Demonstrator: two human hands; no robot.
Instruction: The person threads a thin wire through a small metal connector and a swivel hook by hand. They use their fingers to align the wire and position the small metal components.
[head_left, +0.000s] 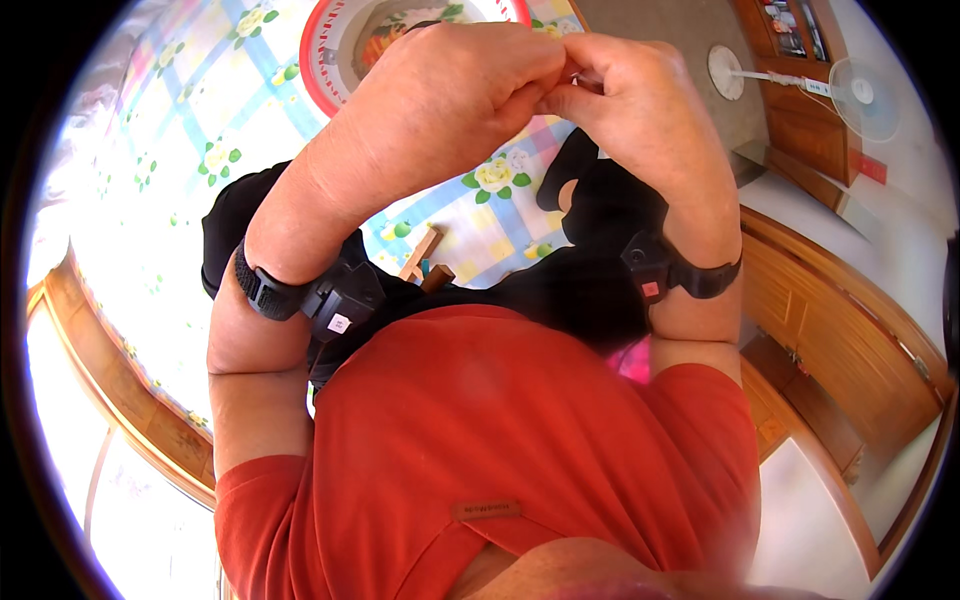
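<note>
My left hand (480, 75) and my right hand (635, 95) meet in front of me, raised over a floral checked cloth (215, 160). The fingers of both are curled and pinched together at the tips. Something tiny may sit between them, too small and too covered to name. Partly behind my left hand is a round basin (318, 60) with a red patterned rim. Its bottom carries a coloured picture, and a dark thing at its middle is mostly covered by that hand.
Between my black-clad legs, a small wooden piece (423, 250) lies on the cloth. A white standing fan (865, 98) and wooden cabinets (835, 330) are to the right. A curved wooden edge (110, 385) runs along the left. Black devices are strapped to both arms.
</note>
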